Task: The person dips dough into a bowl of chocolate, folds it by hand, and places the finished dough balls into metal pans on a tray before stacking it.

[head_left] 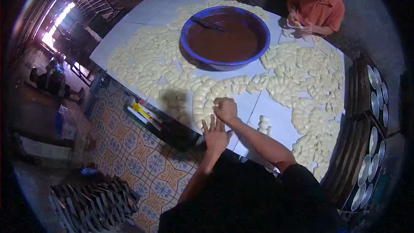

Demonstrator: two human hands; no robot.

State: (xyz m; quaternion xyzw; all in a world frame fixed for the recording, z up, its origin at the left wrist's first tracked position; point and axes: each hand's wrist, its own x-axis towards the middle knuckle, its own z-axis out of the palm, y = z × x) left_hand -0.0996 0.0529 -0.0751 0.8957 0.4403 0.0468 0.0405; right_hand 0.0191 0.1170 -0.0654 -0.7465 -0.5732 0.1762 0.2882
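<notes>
Many pale, rounded pieces of dough (201, 103) lie in curved rows on the white tabletop (241, 108). My left hand (217, 136) rests at the near end of one row, its fingers outstretched against the dough. Just beyond it, my right hand (227, 110) is curled at the side of the same row, fingers closed around a piece of dough that is mostly hidden. A short separate line of dough pieces (264, 125) lies to the right of my right forearm. Farther back stands a blue basin (184, 45) filled with brown content, a dark utensil (208, 24) leaning in it.
Across the table a person in an orange shirt (319, 6) handles dough. Stacked trays with round metal tins (373, 174) stand along the right side. A yellow-handled item (142, 110) lies by the table's left edge. Chopped wood (95, 203) is piled on the floor at lower left.
</notes>
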